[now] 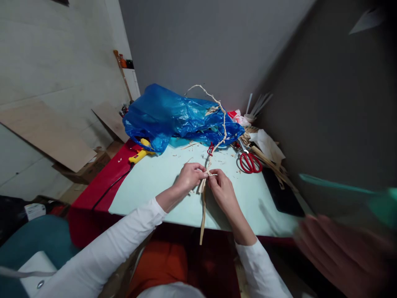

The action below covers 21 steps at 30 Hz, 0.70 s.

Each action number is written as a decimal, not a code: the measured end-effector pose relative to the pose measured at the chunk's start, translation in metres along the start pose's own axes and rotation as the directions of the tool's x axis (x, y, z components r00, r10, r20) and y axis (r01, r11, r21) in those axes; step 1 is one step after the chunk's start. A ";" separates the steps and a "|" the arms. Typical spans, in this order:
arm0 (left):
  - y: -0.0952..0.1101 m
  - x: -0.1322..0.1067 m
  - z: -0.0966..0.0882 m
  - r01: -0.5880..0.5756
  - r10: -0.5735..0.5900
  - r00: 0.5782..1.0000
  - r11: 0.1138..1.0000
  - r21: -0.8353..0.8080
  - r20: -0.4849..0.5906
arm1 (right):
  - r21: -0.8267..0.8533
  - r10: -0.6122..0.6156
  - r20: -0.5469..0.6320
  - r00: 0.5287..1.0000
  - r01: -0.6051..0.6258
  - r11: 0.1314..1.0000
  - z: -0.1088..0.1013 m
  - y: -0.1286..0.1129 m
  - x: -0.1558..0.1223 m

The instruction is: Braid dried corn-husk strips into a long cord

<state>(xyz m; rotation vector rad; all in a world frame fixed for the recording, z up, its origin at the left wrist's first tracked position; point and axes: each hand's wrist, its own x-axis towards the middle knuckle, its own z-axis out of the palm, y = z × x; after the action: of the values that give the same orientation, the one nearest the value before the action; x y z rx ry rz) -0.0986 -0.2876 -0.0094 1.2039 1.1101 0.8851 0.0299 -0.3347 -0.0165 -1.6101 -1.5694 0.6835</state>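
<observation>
A pale braided cord (224, 124) of dried plant fibre rises from between my hands and curves back over a blue plastic bag. My left hand (190, 178) pinches the cord's lower end from the left side. From the right, my right hand (221, 188) pinches the same spot, fingertips almost touching the left ones. Loose flat fibre strips (203, 215) hang below my fingers, one reaching past the table's front edge. A red tie (210, 149) sits around the cord just above my hands. My fingers partly hide the strands they grip.
The blue plastic bag (161, 111) covers the table's back. A yellow glue gun (141, 154) lies left; red-handled scissors (249, 162), a dark flat object (281, 190) and fibre strips lie right. Another person's blurred hand (338, 248) is at lower right, near a translucent green thing (341, 184).
</observation>
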 end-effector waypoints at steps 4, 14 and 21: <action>0.001 0.001 0.005 0.073 -0.073 0.997 0.995 -0.072 -0.002 | 0.063 0.030 0.015 0.999 -0.031 0.998 -0.002 0.003 -0.003; 0.004 -0.001 0.012 0.124 -0.106 0.988 0.976 -0.176 0.112 | 0.160 0.010 0.138 0.990 -0.032 0.987 -0.019 0.005 -0.001; 0.004 -0.003 0.007 0.150 -0.107 0.982 0.944 -0.292 0.158 | 0.262 -0.014 0.255 0.967 -0.056 0.964 -0.029 0.008 0.003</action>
<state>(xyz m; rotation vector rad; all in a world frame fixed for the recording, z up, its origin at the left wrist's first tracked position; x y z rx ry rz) -0.0929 -0.2918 -0.0053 0.9137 0.8906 0.8228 0.0589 -0.3361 -0.0063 -1.3812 -1.5617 1.1019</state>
